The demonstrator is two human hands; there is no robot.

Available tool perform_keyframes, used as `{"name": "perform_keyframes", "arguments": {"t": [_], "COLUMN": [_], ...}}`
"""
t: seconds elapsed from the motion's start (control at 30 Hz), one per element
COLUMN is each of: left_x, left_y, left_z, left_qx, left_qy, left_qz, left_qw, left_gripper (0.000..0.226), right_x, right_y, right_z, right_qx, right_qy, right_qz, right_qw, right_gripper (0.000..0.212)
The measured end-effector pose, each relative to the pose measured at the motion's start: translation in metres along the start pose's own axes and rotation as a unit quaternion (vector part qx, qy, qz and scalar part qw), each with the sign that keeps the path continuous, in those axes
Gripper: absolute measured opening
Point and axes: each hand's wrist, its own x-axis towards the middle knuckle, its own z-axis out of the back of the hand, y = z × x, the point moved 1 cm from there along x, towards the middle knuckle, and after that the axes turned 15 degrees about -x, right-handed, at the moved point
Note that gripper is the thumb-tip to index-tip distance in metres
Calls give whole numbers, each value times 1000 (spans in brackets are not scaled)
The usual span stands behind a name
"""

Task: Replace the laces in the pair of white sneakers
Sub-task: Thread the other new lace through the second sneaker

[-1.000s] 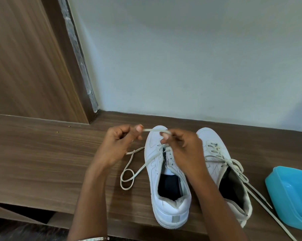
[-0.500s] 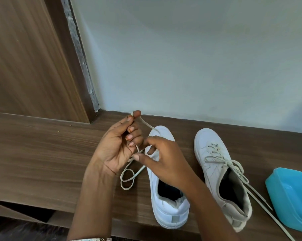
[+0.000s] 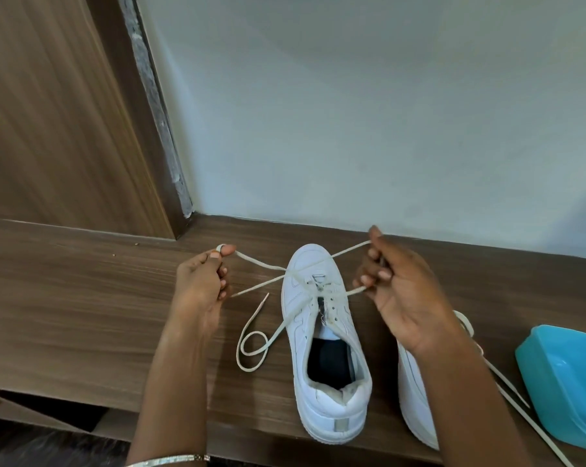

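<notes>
On the wooden ledge (image 3: 66,298), left grip (image 3: 200,288) and right grip (image 3: 399,294) pinch the lace (image 3: 261,262) crossed over a sneaker (image 3: 322,409).

Illumination: soft, even, moderately bright. Shadows: faint, soft-edged on the desk (image 3: 66,298). Falloff: wall (image 3: 386,112) dimmer toward the top and right. Exposure: white sneaker (image 3: 322,335) well exposed, stitching legible. Distortion: wide-angle lean of the door frame (image 3: 126,106) at left. Focus: centre sharp, margins slightly soft.

Sneaker (image 3: 322,409) on table (image 3: 66,298), second sneaker (image 3: 416,399) just right, lace (image 3: 257,310) left, tub (image 3: 567,382) far right, wall (image 3: 352,112) behind.
</notes>
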Motion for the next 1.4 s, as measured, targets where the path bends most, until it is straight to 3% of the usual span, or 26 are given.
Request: {"name": "perform_keyframes", "arguments": {"t": [0.23, 0.3, 0.4, 0.5, 0.57, 0.67, 0.8, 0.9, 1.03, 1.23, 1.33, 1.4], "left_x": [13, 18, 6, -12, -25, -50, -62, -59, -52, -42, -37, -37], "left_y": [19, 21, 18, 10, 3, -1, 0, 7, 11, 8, 6, 7], "left_z": [9, 16, 13, -5, -20, -44, -61, -61, -55, -48, -44, -45], "left_qx": [182, 304, 479, 520, 424, 292, 257, 313, 333, 354, 335, 336], "left_qy": [-35, -53, -55, -8, 120, 302, 395, 403, 386, 300, 259, 247], "left_qz": [2, -34, -111, -256, -322, -258, -191, -184, -153, -179, -187, -190], "left_qw": [983, 950, 869, 815, 838, 870, 861, 840, 846, 867, 886, 889], "left_gripper": [31, 27, 23, 44, 36, 26, 26, 29, 31, 13, 9, 8], "right_x": [8, 7, 5, 0, -4, -8, -7, -5, -4, -2, -5, -10], "right_y": [-5, -6, -5, -2, -1, -4, -12, -14, -15, -9, -4, -4], "right_z": [25, 26, 26, 17, 6, -12, -22, -18, -13, 2, 10, 10], "right_qx": [38, 23, -42, -159, -224, -312, -390, -387, -364, -366, -455, -543], "right_qy": [-66, -68, -76, -49, -13, 16, 8, 21, 49, -58, -3, 80], "right_qz": [1, 0, 34, 76, 85, 127, 204, 200, 168, 126, 76, 23], "right_qw": [997, 997, 996, 983, 971, 942, 898, 900, 915, 920, 887, 835], "right_gripper": [26, 25, 21, 14, 9, 8, 8, 11, 13, 11, 25, 48]}}
